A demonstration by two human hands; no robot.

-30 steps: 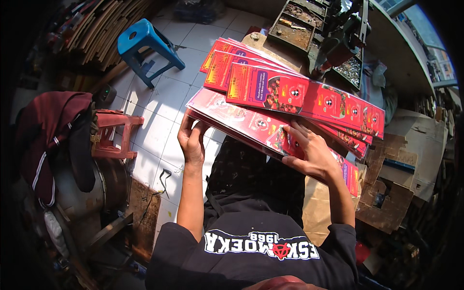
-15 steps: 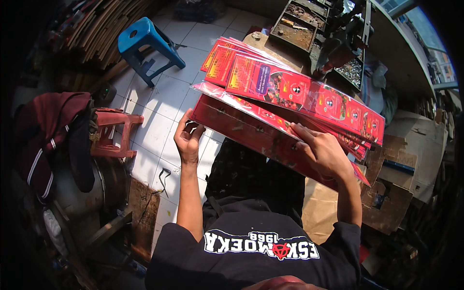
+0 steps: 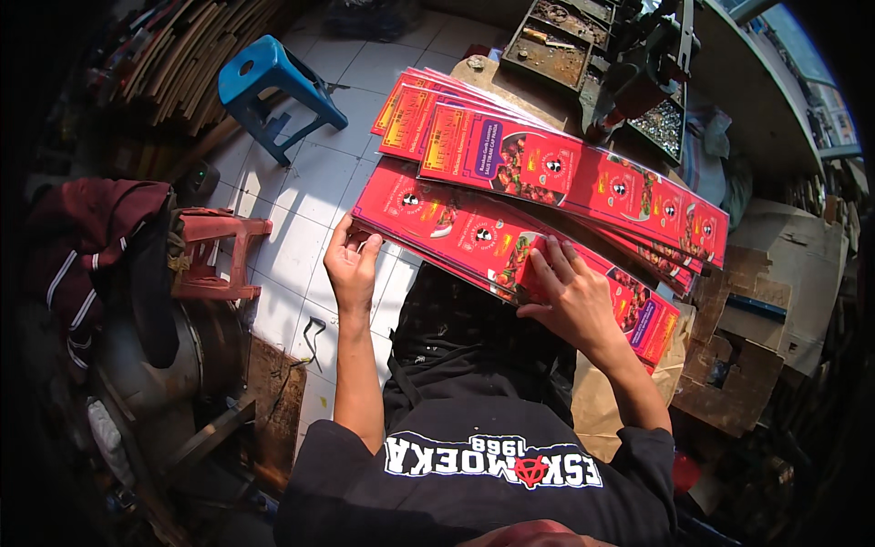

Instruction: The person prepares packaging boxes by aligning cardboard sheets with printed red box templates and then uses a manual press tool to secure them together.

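A near stack of long red printed cards (image 3: 462,232) with food pictures lies slanted across in front of me. My left hand (image 3: 353,264) is closed at the stack's left end, with the thumb bent toward the edge and the fingers partly hidden. On the right half of the top card, my right hand (image 3: 570,294) rests palm down with its fingers stretched out. Just beyond lies a second pile of similar red cards (image 3: 547,169), fanned out at its left end and overlapping the near stack's far edge.
A dark machine (image 3: 643,77) stands at the far right beside metal trays (image 3: 547,50) of small parts. A blue stool (image 3: 273,87) and a red stool (image 3: 223,251) are on the tiled floor to the left. Brown paper (image 3: 611,410) and cut cardboard (image 3: 743,356) lie at right.
The top card, tilted up on edge between both hands before, now lies flat on the near stack. My right hand has shifted left from its edge and spread over its face.
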